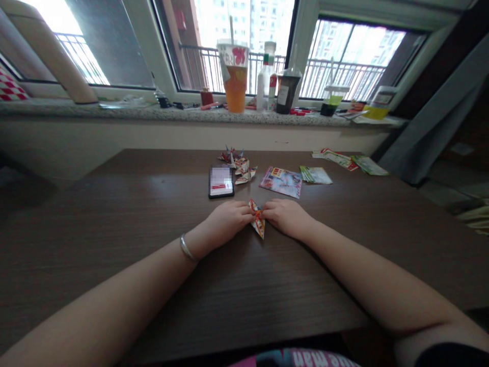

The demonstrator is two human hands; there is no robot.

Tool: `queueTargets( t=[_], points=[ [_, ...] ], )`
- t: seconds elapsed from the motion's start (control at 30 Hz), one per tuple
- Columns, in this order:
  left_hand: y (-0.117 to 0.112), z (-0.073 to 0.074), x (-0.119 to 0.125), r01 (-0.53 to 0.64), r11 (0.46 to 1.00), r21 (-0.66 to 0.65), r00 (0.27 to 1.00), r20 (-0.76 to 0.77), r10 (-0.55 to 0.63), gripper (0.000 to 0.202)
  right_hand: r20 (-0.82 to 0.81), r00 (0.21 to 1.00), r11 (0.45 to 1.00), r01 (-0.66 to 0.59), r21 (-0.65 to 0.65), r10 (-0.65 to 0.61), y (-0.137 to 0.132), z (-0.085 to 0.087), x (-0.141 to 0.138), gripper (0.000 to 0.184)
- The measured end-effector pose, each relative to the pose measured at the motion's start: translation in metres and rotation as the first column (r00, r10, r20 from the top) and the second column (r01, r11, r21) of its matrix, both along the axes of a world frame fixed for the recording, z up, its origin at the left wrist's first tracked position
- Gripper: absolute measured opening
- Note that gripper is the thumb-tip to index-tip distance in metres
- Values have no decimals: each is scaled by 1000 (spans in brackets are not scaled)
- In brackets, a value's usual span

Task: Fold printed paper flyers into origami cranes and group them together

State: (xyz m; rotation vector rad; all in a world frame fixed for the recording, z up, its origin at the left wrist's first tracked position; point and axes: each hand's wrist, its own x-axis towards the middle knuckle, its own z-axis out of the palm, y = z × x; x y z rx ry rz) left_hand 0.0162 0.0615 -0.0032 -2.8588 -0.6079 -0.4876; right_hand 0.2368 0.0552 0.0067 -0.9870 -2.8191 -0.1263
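Note:
A small piece of folded patterned paper (pixel 260 228), long and pointed at both ends, lies between my two hands on the brown table. My left hand (pixel 231 220), with a silver bangle at the wrist, pinches its left side with the fingertips. From the other side, the fingers of my right hand (pixel 287 216) close on its right edge near the middle. Just beyond my left hand lies a phone (pixel 221 182) with its screen lit. Beside the phone is a cluster of folded paper pieces (pixel 242 166) in red and white.
A colourful printed booklet (pixel 281 182) lies beyond my right hand, beside a green-and-white packet of paper (pixel 316 175). More printed slips (pixel 338 159) sit at the table's far right. Along the windowsill (pixel 171 113) stand a large orange drink cup (pixel 236 86), a dark cup (pixel 287 92) and bottles.

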Motion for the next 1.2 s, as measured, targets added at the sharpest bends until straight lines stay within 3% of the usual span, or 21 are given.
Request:
queueTargets(
  t=[0.47,0.77,0.93,1.2],
  points=[
    [-10,-1,-1,-113,993,44,986,-118,118,30,-64,998,999,6,-32,-8,-1,0,3,26],
    [-23,4,-1,-169,985,42,975,-137,173,19,-20,998,997,65,-40,-66,-10,7,2,26],
    [-25,9,-3,-205,978,38,959,-194,208,16,-33,986,986,165,-38,-166,-13,10,1,31],
    [-24,7,-3,-339,941,-24,938,-84,336,18,-46,980,981,191,-21,-192,-19,7,-3,42]
  ],
)
